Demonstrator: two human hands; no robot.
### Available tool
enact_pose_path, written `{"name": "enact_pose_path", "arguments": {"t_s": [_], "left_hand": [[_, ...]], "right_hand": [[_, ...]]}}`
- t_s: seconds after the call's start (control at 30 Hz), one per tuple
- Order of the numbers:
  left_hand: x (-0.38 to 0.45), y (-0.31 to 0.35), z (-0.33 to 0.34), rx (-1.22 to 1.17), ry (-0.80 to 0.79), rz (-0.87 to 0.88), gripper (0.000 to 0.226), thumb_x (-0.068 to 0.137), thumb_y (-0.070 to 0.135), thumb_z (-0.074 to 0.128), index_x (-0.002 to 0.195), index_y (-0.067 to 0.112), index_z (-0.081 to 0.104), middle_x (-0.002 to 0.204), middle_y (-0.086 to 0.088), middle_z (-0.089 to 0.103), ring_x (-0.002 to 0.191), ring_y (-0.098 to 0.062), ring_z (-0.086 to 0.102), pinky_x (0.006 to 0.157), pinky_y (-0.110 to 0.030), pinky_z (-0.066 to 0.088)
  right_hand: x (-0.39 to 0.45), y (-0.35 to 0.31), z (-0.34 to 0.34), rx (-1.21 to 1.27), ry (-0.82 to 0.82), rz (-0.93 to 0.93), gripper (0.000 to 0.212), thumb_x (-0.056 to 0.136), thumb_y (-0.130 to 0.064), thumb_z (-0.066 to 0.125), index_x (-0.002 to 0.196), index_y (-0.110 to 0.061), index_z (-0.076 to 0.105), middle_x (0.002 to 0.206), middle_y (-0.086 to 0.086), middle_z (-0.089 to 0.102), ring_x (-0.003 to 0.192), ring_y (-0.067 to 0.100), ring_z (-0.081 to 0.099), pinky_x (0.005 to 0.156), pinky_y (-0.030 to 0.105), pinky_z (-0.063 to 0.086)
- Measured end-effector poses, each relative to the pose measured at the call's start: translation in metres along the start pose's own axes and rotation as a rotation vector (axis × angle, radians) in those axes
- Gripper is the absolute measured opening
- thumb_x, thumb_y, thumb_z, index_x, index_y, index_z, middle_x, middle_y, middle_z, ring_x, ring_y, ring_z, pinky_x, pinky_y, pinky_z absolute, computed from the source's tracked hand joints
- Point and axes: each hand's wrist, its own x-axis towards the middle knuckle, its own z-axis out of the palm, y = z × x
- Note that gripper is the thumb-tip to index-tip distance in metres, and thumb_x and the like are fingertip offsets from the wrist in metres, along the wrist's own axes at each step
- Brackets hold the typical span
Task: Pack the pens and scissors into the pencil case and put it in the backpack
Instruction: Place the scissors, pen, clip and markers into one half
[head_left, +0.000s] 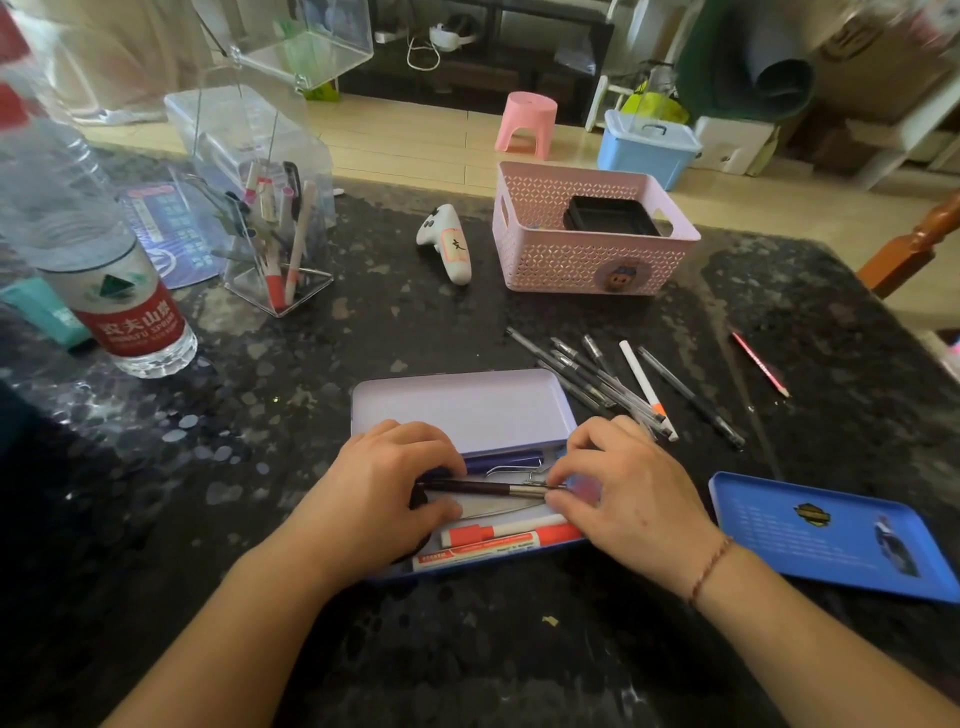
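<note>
From the head camera, a shallow metal pencil case (462, 402) is lying open on the counter (260, 467), its pale lid tilting back and its blue tray holding two red-and-white markers (498, 540), a dark blue barrel and some thin metal parts too tangled to tell apart. A slim dark pen (483, 487) with a silvery end is lying lengthwise across the tray. Just beside the case on the right, a loose bundle of black and clear plastic pens (613, 384) is fanning out with one white pen (647, 387) among them, and a red pencil (759, 365) is lying well apart. A flat blue tray (831, 540) with a raised rim is sitting near the right forearm.

The counter is showing a dark, glossy, speckled stone surface. Farther back, a pink perforated plastic basket (587, 254), a white controller (449, 241), a clear holder of pens (278, 260) and a clear water bottle (104, 260) with a red label are standing on it. Beyond the edge, a pale wood floor is carrying a pink stool (527, 122) and a blue lidded bin (647, 145).

The left hand (387, 493) is curling over the left end of the case, its grip pinching the dark pen's end. The right hand (623, 483) is closing finger and thumb on the pen's silvery end, palm down over the tray.
</note>
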Motion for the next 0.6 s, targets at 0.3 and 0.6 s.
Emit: {"name": "enact_pose_path", "arguments": {"t_s": [0.3, 0.6], "left_hand": [[-0.0001, 0.0015, -0.0027, -0.004, -0.034, 0.002, 0.027, 0.073, 0.039, 0.081, 0.096, 0.041, 0.066, 0.117, 0.02, 0.057, 0.103, -0.007, 0.05, 0.095, -0.041, 0.045], [-0.0052, -0.0008, -0.0031, 0.003, -0.056, 0.018, 0.028, 0.08, 0.041, 0.074, 0.107, 0.04, 0.068, 0.122, 0.016, 0.057, 0.11, -0.008, 0.048, 0.098, -0.045, 0.044]], "right_hand": [[-0.0013, 0.0001, -0.0027, 0.001, 0.005, -0.016, 0.009, 0.077, -0.04, 0.07, 0.082, -0.033, 0.071, 0.082, -0.018, 0.051, 0.08, 0.008, 0.044, 0.066, 0.023, 0.04], [-0.0038, -0.0011, -0.0063, 0.026, 0.009, 0.019, 0.011, 0.08, -0.039, 0.067, 0.086, -0.031, 0.069, 0.087, -0.017, 0.053, 0.085, 0.006, 0.046, 0.069, 0.022, 0.042]]}}
